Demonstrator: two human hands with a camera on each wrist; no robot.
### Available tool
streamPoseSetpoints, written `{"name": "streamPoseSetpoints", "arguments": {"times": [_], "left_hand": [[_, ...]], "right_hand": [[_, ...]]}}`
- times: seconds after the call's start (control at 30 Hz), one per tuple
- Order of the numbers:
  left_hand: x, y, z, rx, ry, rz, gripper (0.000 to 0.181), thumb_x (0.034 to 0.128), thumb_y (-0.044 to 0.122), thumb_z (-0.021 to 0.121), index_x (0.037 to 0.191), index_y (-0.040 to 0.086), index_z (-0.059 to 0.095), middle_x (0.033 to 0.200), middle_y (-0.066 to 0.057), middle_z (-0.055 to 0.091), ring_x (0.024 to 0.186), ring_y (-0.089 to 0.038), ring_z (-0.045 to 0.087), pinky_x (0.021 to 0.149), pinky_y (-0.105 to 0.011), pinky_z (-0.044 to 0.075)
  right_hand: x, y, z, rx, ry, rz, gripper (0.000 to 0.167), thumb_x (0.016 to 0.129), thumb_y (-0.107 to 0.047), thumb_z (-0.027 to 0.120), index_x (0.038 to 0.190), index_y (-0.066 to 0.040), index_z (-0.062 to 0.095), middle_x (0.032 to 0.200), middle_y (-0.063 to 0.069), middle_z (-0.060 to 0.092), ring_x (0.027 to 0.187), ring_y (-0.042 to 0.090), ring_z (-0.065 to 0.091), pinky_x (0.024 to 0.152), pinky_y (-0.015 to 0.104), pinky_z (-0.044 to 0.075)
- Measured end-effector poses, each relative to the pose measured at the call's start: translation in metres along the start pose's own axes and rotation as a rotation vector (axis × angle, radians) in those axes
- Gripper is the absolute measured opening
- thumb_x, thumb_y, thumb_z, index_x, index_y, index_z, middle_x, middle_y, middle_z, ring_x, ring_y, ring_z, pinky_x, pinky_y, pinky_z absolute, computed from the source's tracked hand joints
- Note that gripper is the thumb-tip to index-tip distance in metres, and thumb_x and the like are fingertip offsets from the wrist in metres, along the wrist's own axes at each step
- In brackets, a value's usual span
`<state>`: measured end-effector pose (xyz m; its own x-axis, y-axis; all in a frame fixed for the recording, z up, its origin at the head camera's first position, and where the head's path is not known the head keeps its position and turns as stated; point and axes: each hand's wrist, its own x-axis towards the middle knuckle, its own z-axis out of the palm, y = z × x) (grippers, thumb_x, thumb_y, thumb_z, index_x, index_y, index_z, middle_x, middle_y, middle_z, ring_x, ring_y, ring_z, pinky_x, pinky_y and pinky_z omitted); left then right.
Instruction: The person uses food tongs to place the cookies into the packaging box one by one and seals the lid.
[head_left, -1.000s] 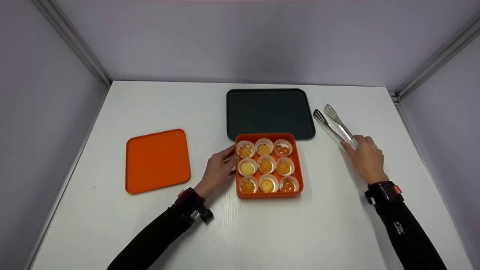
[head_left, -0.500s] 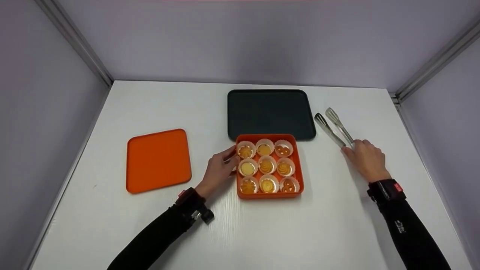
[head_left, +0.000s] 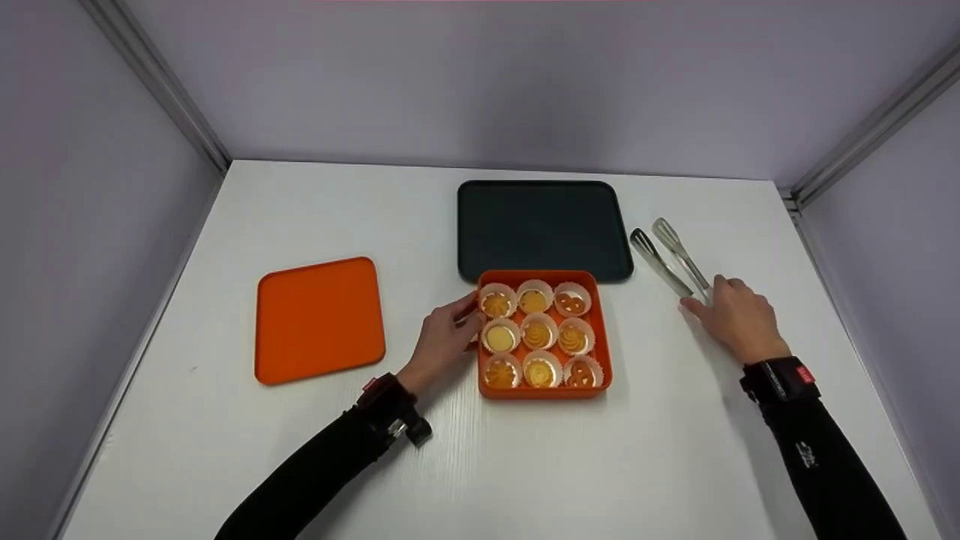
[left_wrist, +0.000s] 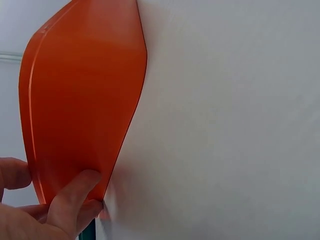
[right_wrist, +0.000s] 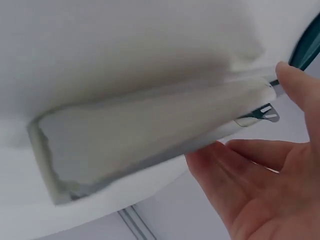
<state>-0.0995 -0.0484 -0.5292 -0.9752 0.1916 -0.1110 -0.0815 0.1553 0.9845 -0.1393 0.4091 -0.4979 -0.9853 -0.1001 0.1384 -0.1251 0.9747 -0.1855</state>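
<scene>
An orange square box [head_left: 546, 393] holds several small yellow-brown cookies or pastries in white paper cups. My left hand [head_left: 442, 341] touches the box's left wall; in the left wrist view its fingers [left_wrist: 72, 200] press against the orange side near a corner. Metal tongs [head_left: 679, 266] lie to the right, their two slotted ends apart and pointing away from me. My right hand [head_left: 742, 319] holds them near the handle end between thumb and fingers. The right wrist view shows the tongs' pale handle [right_wrist: 145, 135] close up, with the right hand [right_wrist: 265, 180] below and beside it.
Behind the box lies a dark green-black tray [head_left: 544, 229], its front edge close to the box. An orange square lid or tray [head_left: 319, 321] lies flat at the left. Walls [head_left: 555, 82] enclose the white table [head_left: 487, 472] at the back and sides.
The tongs have come slightly nearer to me along with my right hand, which holds them. My left hand stays at the box. The whole head view has shifted a little.
</scene>
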Motion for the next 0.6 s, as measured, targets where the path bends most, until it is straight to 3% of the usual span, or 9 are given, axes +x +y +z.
{"name": "streamPoseSetpoints", "arguments": {"times": [0.13,0.2,0.33,0.5,0.6], "left_hand": [[-0.001,0.000,0.001,0.005,0.007,0.003,0.053,0.1059,0.020,0.056,0.156,0.006,0.045,0.150,-0.013,0.056,0.125,-0.023,0.064,0.084,-0.034,0.063],[-0.002,0.000,0.000,0.019,0.018,0.004,0.055,0.1073,0.023,0.055,0.157,0.003,0.043,0.150,-0.015,0.056,0.125,-0.024,0.063,0.085,-0.035,0.063],[-0.003,0.004,-0.007,0.086,0.062,0.012,0.062,0.1071,0.032,0.056,0.157,-0.001,0.040,0.149,-0.018,0.056,0.125,-0.026,0.064,0.091,-0.039,0.061],[-0.005,0.013,-0.030,0.220,0.126,0.060,0.065,0.1044,0.035,0.059,0.157,0.002,0.042,0.149,-0.018,0.055,0.131,-0.030,0.060,0.106,-0.043,0.052],[-0.005,0.017,-0.050,0.309,0.178,0.127,0.059,0.1039,0.029,0.059,0.155,0.002,0.046,0.147,-0.019,0.057,0.130,-0.035,0.060,0.104,-0.046,0.054]], "right_hand": [[0.000,-0.012,-0.004,-0.005,0.136,-0.061,0.071,0.095,-0.033,0.076,0.134,0.021,0.052,0.129,0.044,0.055,0.096,0.063,0.061,0.072,0.073,0.052],[0.000,-0.020,-0.005,0.014,0.190,-0.093,0.071,0.094,-0.030,0.078,0.139,0.017,0.051,0.137,0.041,0.053,0.105,0.061,0.061,0.078,0.072,0.052],[0.001,-0.036,-0.005,0.053,0.221,-0.127,0.071,0.094,-0.027,0.077,0.147,0.011,0.049,0.148,0.037,0.047,0.125,0.060,0.051,0.096,0.072,0.046],[-0.001,-0.048,-0.004,0.056,0.220,-0.147,0.072,0.095,-0.027,0.076,0.152,0.006,0.046,0.152,0.035,0.044,0.130,0.062,0.045,0.101,0.074,0.042],[-0.002,-0.051,-0.006,0.079,0.204,-0.143,0.073,0.096,-0.028,0.075,0.153,0.005,0.044,0.153,0.034,0.043,0.132,0.061,0.044,0.101,0.076,0.040]]}}
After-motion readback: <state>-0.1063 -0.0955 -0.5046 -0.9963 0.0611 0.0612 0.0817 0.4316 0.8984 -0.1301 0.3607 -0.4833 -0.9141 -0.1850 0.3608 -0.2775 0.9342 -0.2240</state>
